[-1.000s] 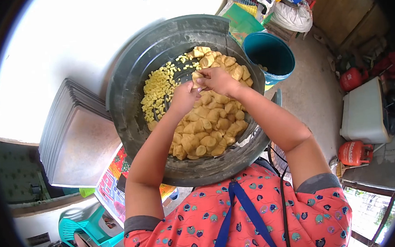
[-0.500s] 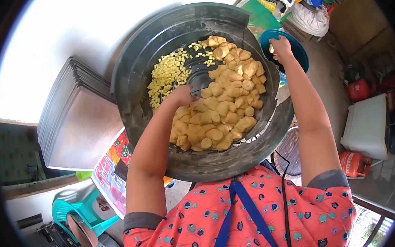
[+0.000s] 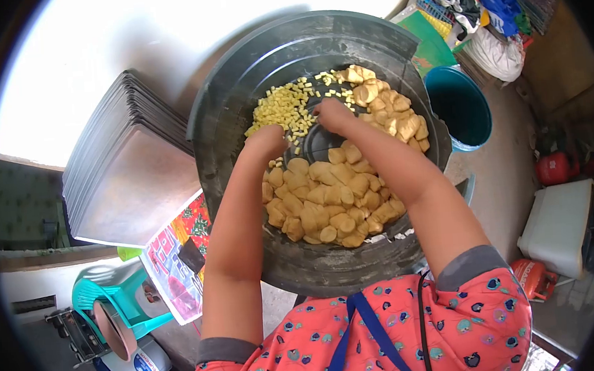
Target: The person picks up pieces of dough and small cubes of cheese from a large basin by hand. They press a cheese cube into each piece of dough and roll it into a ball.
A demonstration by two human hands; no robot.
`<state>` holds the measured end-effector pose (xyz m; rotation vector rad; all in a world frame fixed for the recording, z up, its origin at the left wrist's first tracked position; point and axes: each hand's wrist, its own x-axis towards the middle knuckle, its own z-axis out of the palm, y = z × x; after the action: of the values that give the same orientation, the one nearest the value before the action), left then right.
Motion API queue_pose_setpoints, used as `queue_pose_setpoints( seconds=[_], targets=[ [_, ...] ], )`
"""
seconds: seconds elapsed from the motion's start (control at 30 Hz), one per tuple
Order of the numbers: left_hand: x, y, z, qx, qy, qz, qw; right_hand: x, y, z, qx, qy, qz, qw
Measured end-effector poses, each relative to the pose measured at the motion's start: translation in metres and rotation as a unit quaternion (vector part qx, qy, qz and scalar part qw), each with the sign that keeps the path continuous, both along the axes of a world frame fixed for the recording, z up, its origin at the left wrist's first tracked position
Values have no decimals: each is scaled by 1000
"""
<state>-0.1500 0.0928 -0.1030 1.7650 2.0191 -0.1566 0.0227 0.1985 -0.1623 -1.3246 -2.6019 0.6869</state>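
Observation:
A large dark round tub [image 3: 329, 268] holds a heap of tan dough pieces [image 3: 325, 197] and a pile of small pale-yellow cubes [image 3: 282, 108]. At the lower edge of the cubes is my left hand [image 3: 267, 142], its fingers curled down and mostly hidden behind the back of the hand. My right hand [image 3: 335, 116] is inside the tub too, between the cubes and the upper dough pieces. Its fingers are bent inward near some scattered cubes, and what they hold, if anything, cannot be seen.
A teal bucket [image 3: 466, 117] stands right of the tub. Stacked metal trays [image 3: 130, 175] lean at the left, above a turquoise plastic chair [image 3: 116, 292]. An orange gas cylinder [image 3: 534, 278] and a white box [image 3: 554, 223] sit at the right.
My right hand has come from above the teal bucket, where it held a small pale piece, into the tub beside the cubes. My left hand has shifted from the dough's edge to the cube pile.

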Motion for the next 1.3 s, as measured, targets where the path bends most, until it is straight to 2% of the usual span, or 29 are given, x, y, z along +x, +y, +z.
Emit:
queue_pose_setpoints(
  seconds=[0.03,0.17,0.23,0.37,0.47,0.6,0.7,0.73,0.77,0.83,0.87,0.97,1.1,1.2,1.3],
  targets=[
    [-3,0,4,1,-8,6,1000,-10,0,-8,48,-10,9,999],
    [-8,-2,13,27,-26,8,999,-36,8,-30,61,2,-21,998],
    [-3,-2,16,33,-21,-12,999,-42,11,-36,74,-4,3,997],
    [9,-1,14,-16,-50,-15,999,-45,10,-33,71,-2,-20,997],
    [20,1,-16,-2,-75,-100,992,-33,11,-20,78,10,-18,997],
    [47,-1,-18,-15,-88,-115,989,-14,17,-14,-6,40,-46,998],
    [50,2,-15,11,-182,24,983,3,20,-18,-104,168,-34,980],
    [49,3,-29,110,-217,90,966,6,18,-16,-179,197,-50,963],
    [44,7,-42,128,-262,131,948,8,16,-13,-253,225,-67,939],
    [45,9,-37,161,-349,212,898,12,7,-2,-394,276,-97,872],
    [47,7,-35,170,-398,237,870,14,4,4,-418,267,-92,864],
    [39,13,-54,172,-443,221,852,11,-5,14,-455,283,-88,840],
    [40,14,-57,201,-421,201,861,17,-7,24,-471,297,-88,826],
    [41,14,-58,206,-364,183,890,22,-7,28,-433,277,-102,852],
    [43,9,-56,298,-231,99,921,31,-7,37,-399,253,-103,875]
  ],
)
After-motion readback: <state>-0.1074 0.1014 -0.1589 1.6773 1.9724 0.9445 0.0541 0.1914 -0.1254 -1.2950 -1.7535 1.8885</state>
